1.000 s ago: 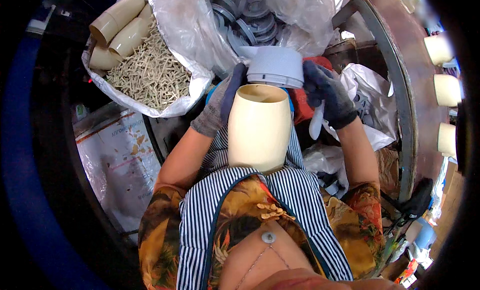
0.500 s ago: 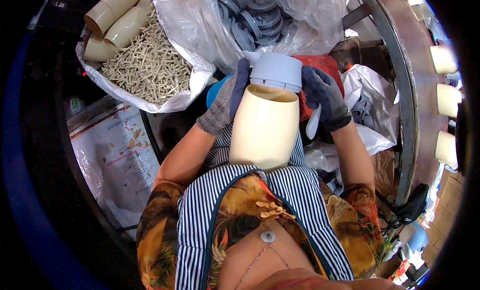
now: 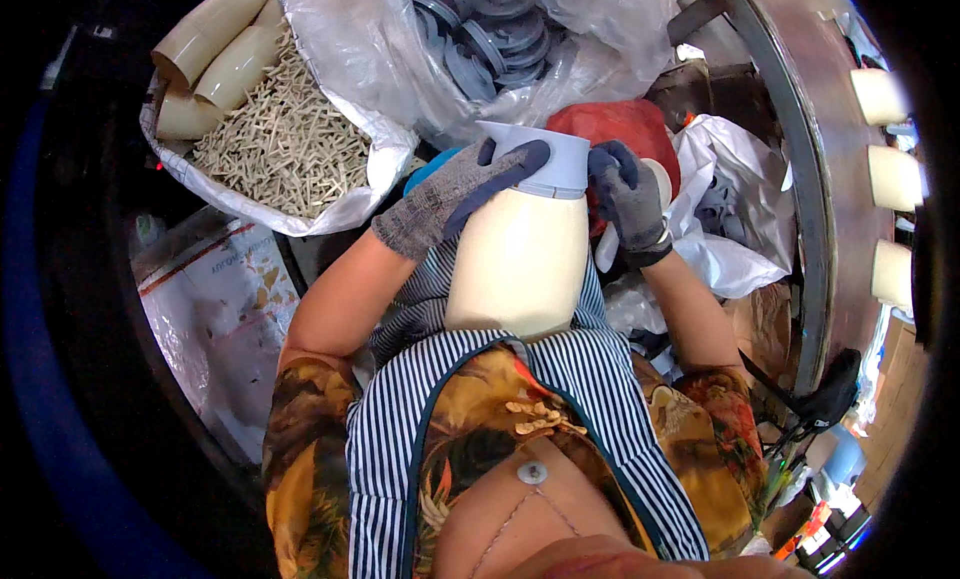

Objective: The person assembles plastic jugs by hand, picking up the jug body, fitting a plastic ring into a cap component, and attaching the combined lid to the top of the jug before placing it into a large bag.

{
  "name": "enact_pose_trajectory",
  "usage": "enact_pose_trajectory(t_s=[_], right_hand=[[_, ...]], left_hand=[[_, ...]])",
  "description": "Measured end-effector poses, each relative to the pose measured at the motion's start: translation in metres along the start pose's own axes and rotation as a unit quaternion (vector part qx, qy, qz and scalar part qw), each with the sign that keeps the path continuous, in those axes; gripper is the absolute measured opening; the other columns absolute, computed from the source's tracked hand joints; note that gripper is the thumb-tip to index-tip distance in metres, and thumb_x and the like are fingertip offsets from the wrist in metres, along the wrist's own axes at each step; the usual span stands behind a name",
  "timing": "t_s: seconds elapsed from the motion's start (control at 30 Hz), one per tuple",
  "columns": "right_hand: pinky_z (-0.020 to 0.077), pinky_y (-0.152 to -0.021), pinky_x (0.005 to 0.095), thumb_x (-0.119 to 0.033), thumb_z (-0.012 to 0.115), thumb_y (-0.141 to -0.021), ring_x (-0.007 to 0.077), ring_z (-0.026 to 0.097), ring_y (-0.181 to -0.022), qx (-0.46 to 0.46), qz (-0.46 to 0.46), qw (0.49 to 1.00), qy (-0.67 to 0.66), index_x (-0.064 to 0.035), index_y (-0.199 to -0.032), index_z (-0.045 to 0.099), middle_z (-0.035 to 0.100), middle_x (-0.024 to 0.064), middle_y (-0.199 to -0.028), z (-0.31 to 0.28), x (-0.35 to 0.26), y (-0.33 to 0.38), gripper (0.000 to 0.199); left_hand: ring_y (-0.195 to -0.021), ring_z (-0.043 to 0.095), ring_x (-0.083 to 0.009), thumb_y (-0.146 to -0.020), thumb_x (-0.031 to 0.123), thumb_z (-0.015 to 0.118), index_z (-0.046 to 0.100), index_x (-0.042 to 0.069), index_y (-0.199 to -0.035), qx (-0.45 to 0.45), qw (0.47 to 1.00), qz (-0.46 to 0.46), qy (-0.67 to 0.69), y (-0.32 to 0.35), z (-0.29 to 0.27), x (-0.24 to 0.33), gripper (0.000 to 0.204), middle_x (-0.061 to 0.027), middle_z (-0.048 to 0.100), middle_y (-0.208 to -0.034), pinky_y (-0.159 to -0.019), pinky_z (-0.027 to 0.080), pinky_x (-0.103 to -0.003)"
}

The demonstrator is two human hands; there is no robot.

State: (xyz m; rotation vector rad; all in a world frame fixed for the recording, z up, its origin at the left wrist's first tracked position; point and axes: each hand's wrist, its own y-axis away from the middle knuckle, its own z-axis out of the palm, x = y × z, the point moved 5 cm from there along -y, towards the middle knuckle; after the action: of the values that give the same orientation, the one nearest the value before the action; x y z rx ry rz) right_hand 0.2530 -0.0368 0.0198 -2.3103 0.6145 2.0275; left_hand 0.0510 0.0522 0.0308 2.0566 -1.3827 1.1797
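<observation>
A cream, barrel-shaped jug body (image 3: 517,264) stands upright against my striped apron. On its top rim sits a pale blue-grey spouted collar (image 3: 556,167), its spout pointing left. My left hand (image 3: 470,187), in a grey and navy glove, is closed around the collar's spout side, thumb across its front. Close to the collar's right edge is my right hand (image 3: 627,199), gloved alike, with curled fingers. It holds a pale curved piece (image 3: 657,183), mostly hidden behind the glove; another pale end (image 3: 607,247) shows below the hand.
Small beige sticks (image 3: 285,149) and cream shells (image 3: 215,29) fill a white sack at upper left. Clear plastic (image 3: 615,49) surrounds grey rings (image 3: 500,39) ahead. A red bundle (image 3: 625,129) lies behind my right hand. Cream pieces (image 3: 893,177) line the curved bench (image 3: 815,129) at right.
The collar has come down onto the jug's rim, hiding the opening. My left hand has shifted from the collar's side to its front. The right hand has turned, showing more of the pale piece.
</observation>
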Motion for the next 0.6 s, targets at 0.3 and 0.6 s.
enact_pose_trajectory(t_s=[0.3, 0.6], right_hand=[[0.0495, -0.068, 0.0277, -0.026, 0.062, -0.092, 0.0113, 0.059, -0.075, 0.011, -0.117, 0.993, -0.002, -0.0006, -0.117, 0.059, 0.065, 0.0043, -0.094, -0.019, 0.008, 0.003, 0.036], [0.0422, -0.098, 0.0434, -0.036, 0.067, -0.086, 0.0342, 0.058, -0.107, 0.190, -0.231, 0.751, 0.588, -0.0025, -0.136, 0.050, 0.062, 0.0154, -0.116, -0.093, 0.087, 0.028, 0.062]], left_hand=[[-0.106, 0.060, -0.0195, -0.085, 0.039, 0.072, 0.049, -0.006, -0.130, 0.092, 0.856, -0.348, 0.372, 0.010, 0.016, -0.009, 0.067, -0.0140, 0.061, -0.119, -0.089, 0.049, -0.032], [-0.105, 0.060, -0.0206, -0.076, 0.024, 0.078, 0.051, -0.004, -0.127, 0.227, 0.888, -0.052, 0.395, -0.058, -0.063, 0.064, 0.064, -0.0120, 0.062, -0.115, -0.093, 0.049, -0.034]])
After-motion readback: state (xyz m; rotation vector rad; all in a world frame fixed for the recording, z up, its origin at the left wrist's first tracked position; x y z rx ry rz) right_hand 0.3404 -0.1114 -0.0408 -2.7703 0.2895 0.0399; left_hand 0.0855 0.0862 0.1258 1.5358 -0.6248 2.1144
